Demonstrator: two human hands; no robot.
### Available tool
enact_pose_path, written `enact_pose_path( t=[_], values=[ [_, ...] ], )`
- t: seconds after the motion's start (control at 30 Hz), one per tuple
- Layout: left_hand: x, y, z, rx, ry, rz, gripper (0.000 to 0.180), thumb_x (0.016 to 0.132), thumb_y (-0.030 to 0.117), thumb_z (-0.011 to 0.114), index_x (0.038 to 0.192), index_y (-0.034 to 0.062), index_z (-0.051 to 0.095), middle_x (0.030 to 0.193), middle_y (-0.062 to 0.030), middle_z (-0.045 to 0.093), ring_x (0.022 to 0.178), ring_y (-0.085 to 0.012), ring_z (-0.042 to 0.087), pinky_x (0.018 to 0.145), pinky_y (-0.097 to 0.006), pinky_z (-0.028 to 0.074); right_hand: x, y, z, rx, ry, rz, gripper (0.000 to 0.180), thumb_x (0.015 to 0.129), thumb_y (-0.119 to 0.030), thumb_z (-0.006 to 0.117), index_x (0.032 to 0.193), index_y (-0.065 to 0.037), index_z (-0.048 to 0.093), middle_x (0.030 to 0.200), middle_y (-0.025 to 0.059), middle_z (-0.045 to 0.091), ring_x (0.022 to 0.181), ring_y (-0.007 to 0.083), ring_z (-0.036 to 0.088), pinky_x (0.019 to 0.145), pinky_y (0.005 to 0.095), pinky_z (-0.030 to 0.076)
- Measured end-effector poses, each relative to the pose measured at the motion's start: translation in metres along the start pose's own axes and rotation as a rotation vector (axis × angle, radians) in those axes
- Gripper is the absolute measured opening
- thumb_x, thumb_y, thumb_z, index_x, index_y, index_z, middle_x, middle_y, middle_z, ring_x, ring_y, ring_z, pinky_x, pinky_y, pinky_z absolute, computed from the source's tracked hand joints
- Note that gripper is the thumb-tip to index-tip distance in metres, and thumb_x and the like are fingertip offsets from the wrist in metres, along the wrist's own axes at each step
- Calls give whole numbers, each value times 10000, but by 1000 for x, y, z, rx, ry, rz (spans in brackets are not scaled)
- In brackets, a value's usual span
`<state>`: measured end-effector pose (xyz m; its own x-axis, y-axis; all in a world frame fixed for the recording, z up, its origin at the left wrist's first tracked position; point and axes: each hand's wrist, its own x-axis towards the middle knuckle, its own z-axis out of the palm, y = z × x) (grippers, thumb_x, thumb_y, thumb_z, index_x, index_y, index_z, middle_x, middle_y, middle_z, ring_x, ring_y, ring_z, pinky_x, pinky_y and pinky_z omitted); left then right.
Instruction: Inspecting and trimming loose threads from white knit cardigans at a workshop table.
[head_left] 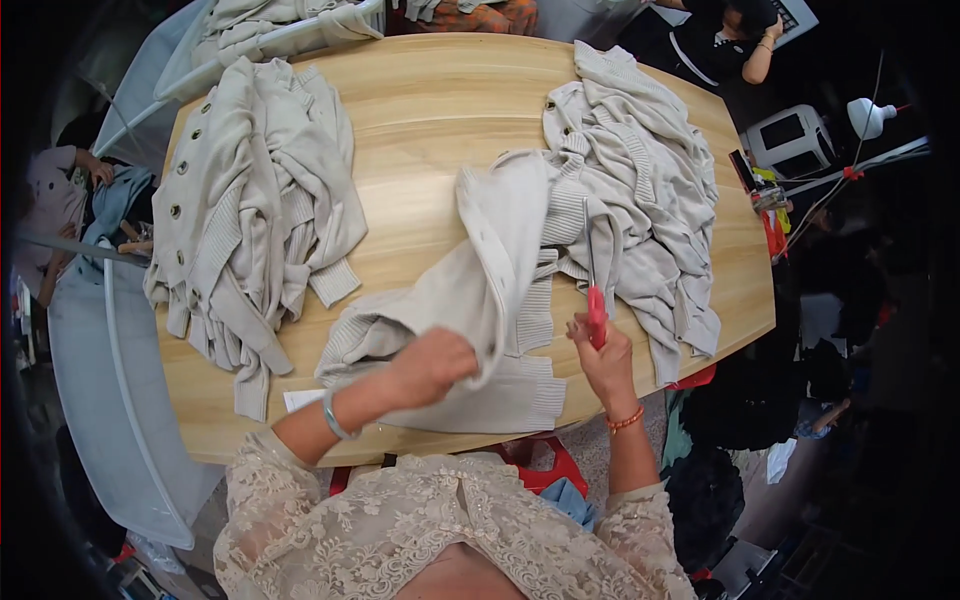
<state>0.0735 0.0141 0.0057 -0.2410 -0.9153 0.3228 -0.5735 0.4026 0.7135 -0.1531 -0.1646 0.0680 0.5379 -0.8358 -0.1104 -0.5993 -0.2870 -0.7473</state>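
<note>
In front of me a beige knitted cardigan [430, 290] lies partly lifted, its button band raised in a fold and its ribbed edges flat on the table. My left hand [437, 365] is closed on that band near the table's front edge, slightly blurred. My right hand [606, 362] grips red-handled scissors [597, 315], with the thin metal blades pointing away from me. The blades overlap a heap of similar beige cardigans [650, 190] on the right, but whether they touch it I cannot tell. The fingertips of my left hand are partly hidden.
Another pile of beige cardigans [260, 190] with dark buttons covers the left of the wooden table [410, 110]. White-framed bins [140, 370] stand along the left. A red stool [548, 465] is under the front edge. Other people sit at the far and left sides.
</note>
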Motion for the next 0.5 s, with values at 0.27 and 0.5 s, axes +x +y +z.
enact_pose_path(
  t=[0.27,0.5],
  values=[
    [-98,60,115,272,-166,-378,127,753,124,536,863,68,562,880,-85,535,925,-258,505,839,-368,387,44,-36,75,-317,-242,-248,443,738,-315,795,956,13,591,852,189,667,815,360,653,715,425,515],
    [-94,70,97,266,-161,-524,170,722,131,602,878,82,557,876,-81,528,923,-254,492,797,-372,379,28,-12,158,-476,-540,-328,562,706,-262,802,1061,35,484,1058,289,579,882,411,644,750,452,538]
  ],
)
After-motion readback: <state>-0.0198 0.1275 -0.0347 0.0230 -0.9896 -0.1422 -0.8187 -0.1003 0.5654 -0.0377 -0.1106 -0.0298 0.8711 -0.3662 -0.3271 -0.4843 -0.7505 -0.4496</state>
